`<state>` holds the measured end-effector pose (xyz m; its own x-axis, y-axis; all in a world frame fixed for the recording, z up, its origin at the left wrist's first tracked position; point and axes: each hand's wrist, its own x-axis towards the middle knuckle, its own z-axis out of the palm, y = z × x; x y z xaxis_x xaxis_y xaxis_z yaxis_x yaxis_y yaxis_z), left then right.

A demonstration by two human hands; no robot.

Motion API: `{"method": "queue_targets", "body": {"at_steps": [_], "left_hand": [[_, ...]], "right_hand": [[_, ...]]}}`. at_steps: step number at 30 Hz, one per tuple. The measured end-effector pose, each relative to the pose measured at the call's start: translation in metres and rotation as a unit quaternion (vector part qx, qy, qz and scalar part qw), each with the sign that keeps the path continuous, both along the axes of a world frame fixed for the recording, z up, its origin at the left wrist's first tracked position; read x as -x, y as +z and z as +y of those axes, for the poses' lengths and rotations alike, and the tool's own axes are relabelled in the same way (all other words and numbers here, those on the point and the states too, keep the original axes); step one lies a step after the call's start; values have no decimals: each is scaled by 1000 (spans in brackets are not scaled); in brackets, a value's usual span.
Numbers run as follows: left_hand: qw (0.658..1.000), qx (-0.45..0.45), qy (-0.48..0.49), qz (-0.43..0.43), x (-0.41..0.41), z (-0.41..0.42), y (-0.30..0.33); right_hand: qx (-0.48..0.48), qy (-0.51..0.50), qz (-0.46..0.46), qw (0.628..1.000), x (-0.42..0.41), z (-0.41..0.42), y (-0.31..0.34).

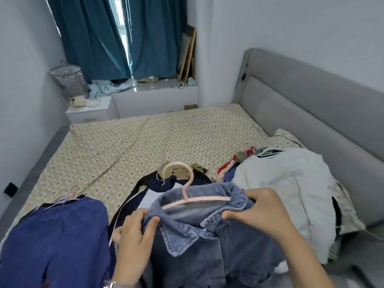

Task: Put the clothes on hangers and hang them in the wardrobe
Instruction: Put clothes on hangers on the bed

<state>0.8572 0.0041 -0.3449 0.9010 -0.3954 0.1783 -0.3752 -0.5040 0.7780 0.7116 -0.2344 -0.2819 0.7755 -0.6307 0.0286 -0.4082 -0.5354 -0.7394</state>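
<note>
Gripping the blue denim collared shirt (199, 231) with both hands, you hold it above the near edge of the bed with the beige patterned sheet (145, 142). Your left hand (135, 242) pinches the shirt's left shoulder seam between thumb and curled fingers; your right hand (257, 213) curls round the right side of the collar, thumb on the front and fingers behind. The pale pink plastic hanger (187, 196) sits inside the shirt's neck: its bar runs under the collar and its hook rises above the collar, towards the middle of the bed.

Left of the denim shirt lies a dark blue garment (58, 242) on its own thin hanger. Behind the shirt there is a navy and white garment (153, 188). Right of the shirt, a white fleecy jacket (286, 194) tops a heap of clothes beside the grey upholstered headboard (311, 104).

Beyond the bed's far left corner, a checked fabric laundry basket (68, 80) leans against the wall above a white bedside cabinet (91, 111); what it holds cannot be seen. Teal curtains (116, 38) hang beyond the bed's far edge. No readable writing shows on the shirt or anything else.
</note>
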Motion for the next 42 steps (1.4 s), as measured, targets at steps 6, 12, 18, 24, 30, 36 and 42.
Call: {"method": "queue_targets", "body": {"at_steps": [6,12,18,24,30,36,42], "left_hand": [[997,21,-77,2,23,-37,22],[990,51,-129,-26,60,-84,55],[989,42,-126,-64,107,-137,74],[990,36,-115,-74,153,-183,80],[989,34,-127,-67,199,-232,85],[984,58,-163,-47,245,-281,90],[978,53,-204,-5,264,-318,80]], "right_hand": [[53,-85,-10,995,49,-23,16],[14,-133,-84,988,102,-49,29],[-55,-111,-99,987,160,-85,32],[-61,-52,-62,995,220,-123,37],[-22,-76,-50,996,272,-165,41],[20,-86,-53,995,326,-202,43],[68,-127,-48,988,355,-230,31]]}}
